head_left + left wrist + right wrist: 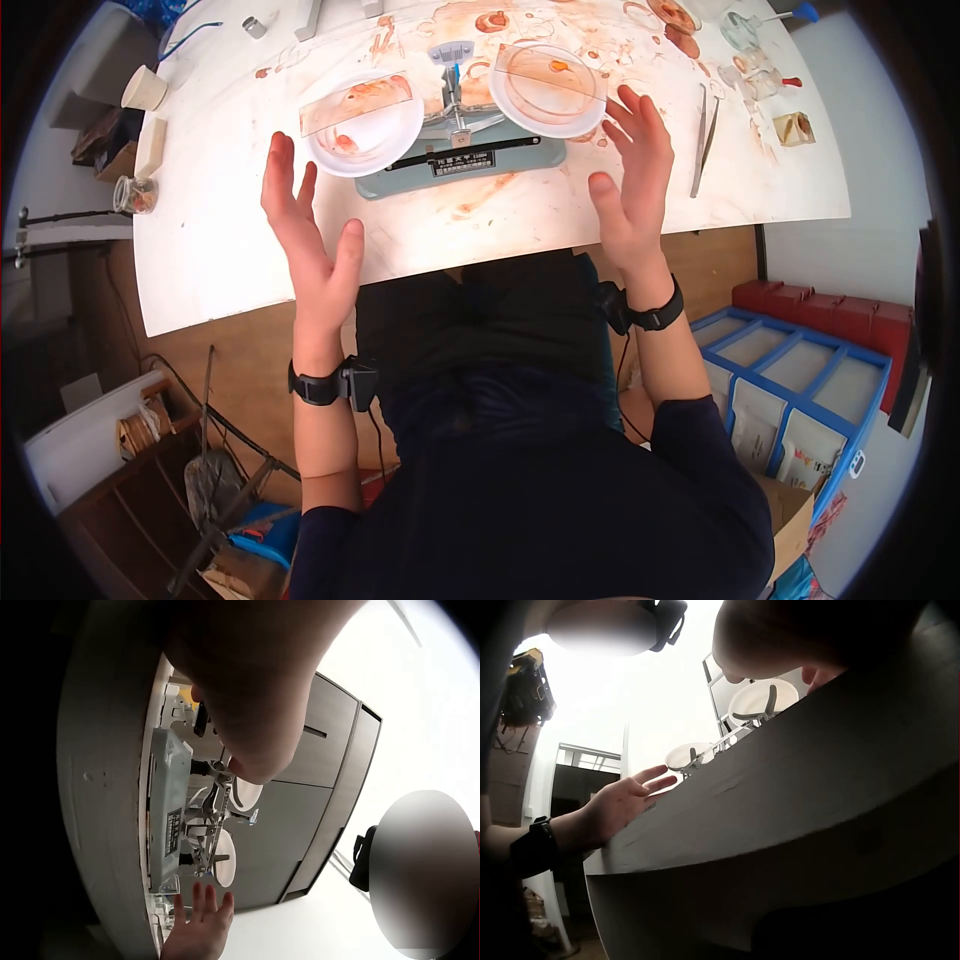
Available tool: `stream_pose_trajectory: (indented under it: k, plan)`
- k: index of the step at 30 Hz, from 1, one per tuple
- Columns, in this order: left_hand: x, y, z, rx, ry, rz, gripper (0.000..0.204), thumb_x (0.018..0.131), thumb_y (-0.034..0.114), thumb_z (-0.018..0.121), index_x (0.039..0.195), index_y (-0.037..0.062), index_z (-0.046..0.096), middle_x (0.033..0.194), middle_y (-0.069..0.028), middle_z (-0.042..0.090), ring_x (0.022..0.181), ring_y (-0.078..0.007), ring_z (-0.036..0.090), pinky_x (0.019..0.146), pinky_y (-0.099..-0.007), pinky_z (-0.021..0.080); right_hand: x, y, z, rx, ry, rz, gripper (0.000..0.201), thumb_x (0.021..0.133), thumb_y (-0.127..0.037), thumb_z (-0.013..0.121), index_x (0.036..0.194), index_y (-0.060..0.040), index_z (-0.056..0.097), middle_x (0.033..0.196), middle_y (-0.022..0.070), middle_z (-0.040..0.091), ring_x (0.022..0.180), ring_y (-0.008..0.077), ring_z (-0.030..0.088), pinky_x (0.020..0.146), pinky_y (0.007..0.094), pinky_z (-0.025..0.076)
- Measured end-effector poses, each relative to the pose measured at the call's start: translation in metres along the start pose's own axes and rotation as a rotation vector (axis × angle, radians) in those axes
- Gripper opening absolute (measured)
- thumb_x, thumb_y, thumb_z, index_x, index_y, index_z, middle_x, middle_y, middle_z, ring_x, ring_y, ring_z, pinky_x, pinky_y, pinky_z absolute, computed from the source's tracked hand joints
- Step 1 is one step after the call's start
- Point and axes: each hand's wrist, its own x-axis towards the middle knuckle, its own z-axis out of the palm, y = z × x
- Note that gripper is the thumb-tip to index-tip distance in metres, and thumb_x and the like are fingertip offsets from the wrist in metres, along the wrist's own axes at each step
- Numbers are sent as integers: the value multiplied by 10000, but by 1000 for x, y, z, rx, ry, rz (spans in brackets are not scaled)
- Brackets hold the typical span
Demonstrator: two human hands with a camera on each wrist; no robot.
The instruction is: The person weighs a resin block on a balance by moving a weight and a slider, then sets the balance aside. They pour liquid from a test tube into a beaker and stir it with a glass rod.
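A grey-green two-pan balance point(463, 160) stands near the front of the table. Its two white round pans, left pan point(375, 150) and right pan point(545, 118), each carry a clear rectangular sheet with reddish stains. My left hand point(318, 240), fingers straight and thumb apart, is held beside the left pan with nothing in it. On the other side, my right hand point(638, 190) is raised with its fingers spread, fingertips close to the right pan's rim. The left wrist view shows the balance point(169, 814) side-on, with the right hand point(201, 930) past its far end.
Metal tweezers point(697, 140) lie right of the right hand, with glassware point(740, 32) behind. At the left edge are a glass jar point(135, 195), a white block point(151, 147) and a cup point(145, 88). Reddish stains mark the white tabletop point(240, 250). A blue-framed crate point(800, 370) stands right below.
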Motion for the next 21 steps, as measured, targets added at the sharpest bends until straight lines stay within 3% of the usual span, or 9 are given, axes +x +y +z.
stream_pose_trajectory:
  k: [2, 6, 10, 13, 14, 18, 21]
  plan:
    - [7, 2, -1, -120, 18, -52, 888, 905, 180, 653, 1603, 62, 117, 1640, -231, 183, 1514, -376, 235, 1217, -540, 235, 8, -2, 0, 202, 13, 163, 853, 950, -317, 692, 1580, -36, 191, 1544, 222, 360, 1391, 328, 441, 1146, 480, 366]
    - [19, -1, 3, -349, -5, -93, 949, 898, 182, 700, 1607, 56, 83, 1629, -246, 207, 1507, -361, 258, 1222, -518, 222, 22, 0, 4, 311, -35, 214, 837, 941, -202, 694, 1582, -36, 182, 1531, 213, 392, 1406, 312, 426, 1167, 465, 349]
    - [15, -2, 14, -202, 34, -259, 983, 877, 84, 716, 1603, 14, 57, 1593, -270, 259, 1486, -368, 296, 1228, -478, 221, 20, 3, 9, 396, -38, 273, 825, 923, -67, 652, 1589, -34, 167, 1525, 207, 402, 1414, 302, 419, 1183, 464, 333]
    - [9, -4, 14, -44, 30, -313, 958, 878, 91, 713, 1599, -5, 89, 1589, -257, 265, 1486, -360, 303, 1230, -454, 226, 11, 7, 7, 433, -56, 288, 809, 908, -8, 621, 1587, -26, 183, 1534, 194, 396, 1421, 300, 412, 1198, 461, 313]
    - [7, -6, 15, -36, 40, -289, 838, 876, 99, 711, 1560, -19, 242, 1535, -225, 366, 1446, -331, 366, 1205, -427, 272, 8, 8, 7, 434, -65, 289, 802, 902, 8, 612, 1586, -22, 193, 1536, 189, 395, 1423, 299, 410, 1204, 459, 306]
    - [6, -1, 12, 105, -69, -169, 613, 882, 97, 692, 1424, -32, 438, 1367, -181, 529, 1313, -305, 479, 1132, -406, 349, 3, 9, 10, 308, -129, 323, 723, 905, 7, 614, 1550, -1, 288, 1518, 159, 429, 1412, 284, 427, 1208, 437, 304]
    - [5, 1, 10, 175, -116, -147, 622, 887, 91, 681, 1438, -37, 422, 1389, -193, 516, 1329, -313, 470, 1137, -404, 344, 4, 5, 11, 241, -141, 313, 664, 906, 0, 621, 1514, 12, 356, 1485, 146, 471, 1393, 265, 449, 1201, 425, 318]
